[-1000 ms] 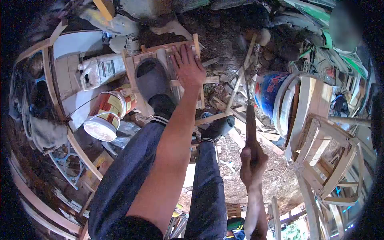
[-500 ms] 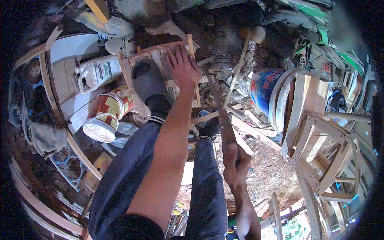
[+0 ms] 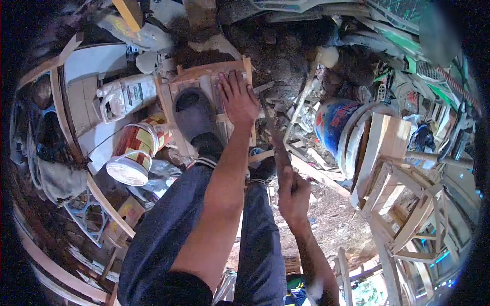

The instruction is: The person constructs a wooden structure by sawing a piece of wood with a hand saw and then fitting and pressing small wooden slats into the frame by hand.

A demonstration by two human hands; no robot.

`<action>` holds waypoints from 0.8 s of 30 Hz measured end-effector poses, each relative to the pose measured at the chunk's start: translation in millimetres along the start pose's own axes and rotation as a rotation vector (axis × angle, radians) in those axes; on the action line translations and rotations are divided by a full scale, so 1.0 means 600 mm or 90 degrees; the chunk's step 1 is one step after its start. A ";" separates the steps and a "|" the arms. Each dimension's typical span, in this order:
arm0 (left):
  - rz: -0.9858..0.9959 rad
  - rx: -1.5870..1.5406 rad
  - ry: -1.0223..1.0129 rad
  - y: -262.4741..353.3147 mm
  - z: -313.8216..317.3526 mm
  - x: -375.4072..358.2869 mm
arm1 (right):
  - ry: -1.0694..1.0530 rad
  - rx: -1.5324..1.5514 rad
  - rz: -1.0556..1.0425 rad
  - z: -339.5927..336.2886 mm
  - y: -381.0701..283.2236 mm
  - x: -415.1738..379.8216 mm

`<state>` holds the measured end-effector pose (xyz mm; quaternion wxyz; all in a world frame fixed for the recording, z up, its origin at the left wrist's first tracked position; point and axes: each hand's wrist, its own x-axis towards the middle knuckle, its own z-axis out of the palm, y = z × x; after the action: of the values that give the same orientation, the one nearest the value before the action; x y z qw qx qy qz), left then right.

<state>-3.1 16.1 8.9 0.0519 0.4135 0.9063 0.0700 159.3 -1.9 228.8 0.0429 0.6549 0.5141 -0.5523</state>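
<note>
My left hand [image 3: 240, 102] lies flat with fingers spread on a small wooden frame [image 3: 174, 122] of nailed slats. Beside that hand, my left foot in a dark grey slipper [image 3: 193, 115] presses on the same frame. My right hand [image 3: 294, 196] is closed around the handle end of a handsaw [image 3: 276, 140]. Its long brownish blade points up and away, its far end close to the frame's right edge by my left wrist. Whether the teeth touch the wood I cannot make out. My right foot is on the ground, partly behind the saw.
To the left lie a paint bucket [image 3: 130, 158] and a white jug [image 3: 127, 97]. A blue drum-like bucket [image 3: 334, 132] stands at the right, near a wooden stool frame [image 3: 393, 178]. Wood offcuts [image 3: 321, 176] and shavings cover the ground.
My right hand and the saw have moved up and slightly left, toward the frame. My left hand stays pressed on the frame. The view has shifted a little.
</note>
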 end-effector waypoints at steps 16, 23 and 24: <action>-0.010 0.035 -0.035 0.000 0.003 0.001 | 0.140 0.063 -0.063 0.090 0.006 0.073; 0.010 -0.020 0.036 0.007 -0.006 -0.008 | 0.049 -0.050 0.001 0.051 -0.005 0.110; 0.003 -0.022 0.028 0.008 -0.008 -0.007 | 0.056 -0.079 -0.016 0.053 -0.007 0.118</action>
<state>2.4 15.7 14.4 0.0387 0.4132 0.9049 0.0949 124.6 24.5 164.7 0.0538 0.6681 0.5572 -0.4901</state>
